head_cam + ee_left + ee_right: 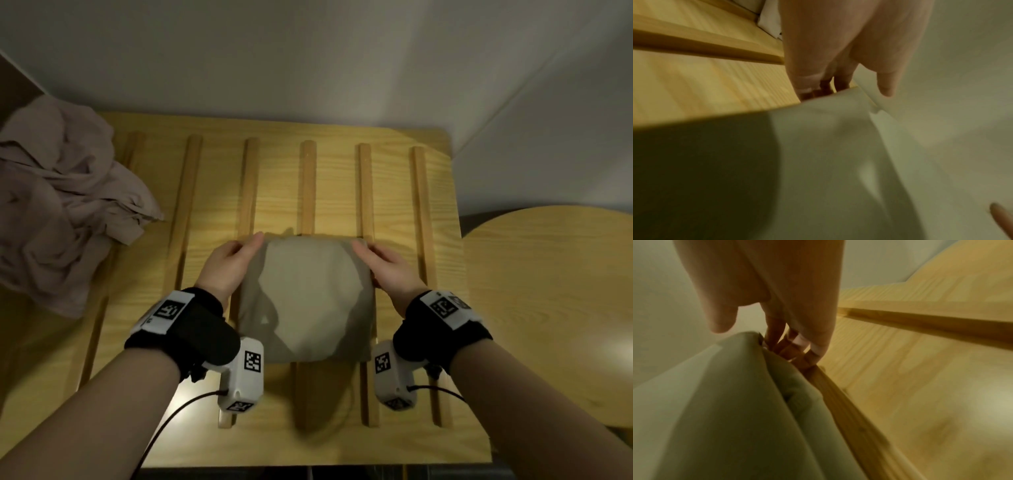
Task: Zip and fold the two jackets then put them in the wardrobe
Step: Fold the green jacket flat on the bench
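Lying folded into a compact rectangle at the middle of the slatted wooden surface (342, 192): one beige jacket (308, 301), pale side up, its far edge across the raised slats (307, 185).

Left hand (227, 265): at the far-left corner of the bundle, thumb on top of the cloth and fingers (812, 87) tucked down under the edge, grasping the beige jacket. The left wrist view shows the fingertips pressed between fabric and wood.

Right hand (387, 265): at the far-right corner, mirrored, thumb above and fingers (789, 347) curled beneath the folded layers, likewise grasping the beige jacket. The right wrist view shows several stacked layers of cloth beside a slat.

Second item: one mauve jacket (61, 205), unfolded and crumpled in a loose heap at the far-left of the surface, well apart from the folded bundle.

Fittings: black wrist straps carrying white camera units (241, 373) with printed square markers, one per forearm, each with a dark cable trailing near.

Adjacent: a round wooden tabletop (555, 301) to the right; a plain pale wall (308, 61) at the far side.
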Demonstrator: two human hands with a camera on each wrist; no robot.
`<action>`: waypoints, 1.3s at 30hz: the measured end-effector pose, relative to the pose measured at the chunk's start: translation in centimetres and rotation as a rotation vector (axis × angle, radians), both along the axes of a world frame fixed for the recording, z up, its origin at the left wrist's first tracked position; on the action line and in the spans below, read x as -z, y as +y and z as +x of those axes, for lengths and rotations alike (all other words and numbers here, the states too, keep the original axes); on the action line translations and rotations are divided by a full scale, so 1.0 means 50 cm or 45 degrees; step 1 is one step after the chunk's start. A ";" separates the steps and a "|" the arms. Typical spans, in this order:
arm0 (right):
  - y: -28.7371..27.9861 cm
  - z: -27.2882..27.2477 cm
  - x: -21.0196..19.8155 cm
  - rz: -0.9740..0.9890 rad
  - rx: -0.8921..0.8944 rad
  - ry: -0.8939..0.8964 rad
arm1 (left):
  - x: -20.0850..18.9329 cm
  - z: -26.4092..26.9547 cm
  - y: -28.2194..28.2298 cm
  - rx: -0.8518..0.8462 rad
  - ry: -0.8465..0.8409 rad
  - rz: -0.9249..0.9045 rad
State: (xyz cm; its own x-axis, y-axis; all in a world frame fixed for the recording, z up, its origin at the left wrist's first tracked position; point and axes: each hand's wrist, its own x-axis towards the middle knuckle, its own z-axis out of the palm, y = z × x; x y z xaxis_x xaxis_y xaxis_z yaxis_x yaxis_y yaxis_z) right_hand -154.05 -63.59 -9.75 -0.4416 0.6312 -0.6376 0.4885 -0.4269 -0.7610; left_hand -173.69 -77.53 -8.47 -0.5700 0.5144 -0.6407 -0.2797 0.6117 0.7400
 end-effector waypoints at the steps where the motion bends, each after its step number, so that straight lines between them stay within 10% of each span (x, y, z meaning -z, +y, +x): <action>1: 0.002 -0.003 0.001 0.041 -0.020 -0.003 | 0.003 0.000 0.004 0.011 0.030 -0.004; 14: 0.021 -0.008 0.016 0.268 -0.035 0.127 | 0.026 -0.011 0.008 0.129 0.220 0.235; 23: 0.029 -0.010 0.025 0.487 -0.125 -0.069 | 0.034 -0.020 0.023 0.340 0.517 -0.026; 34: 0.012 0.084 0.008 0.607 -0.442 -0.322 | -0.034 0.004 0.105 1.642 0.755 -0.210; 39: 0.014 0.127 0.007 0.555 -0.397 -0.360 | -0.022 0.028 0.154 1.793 0.852 -0.476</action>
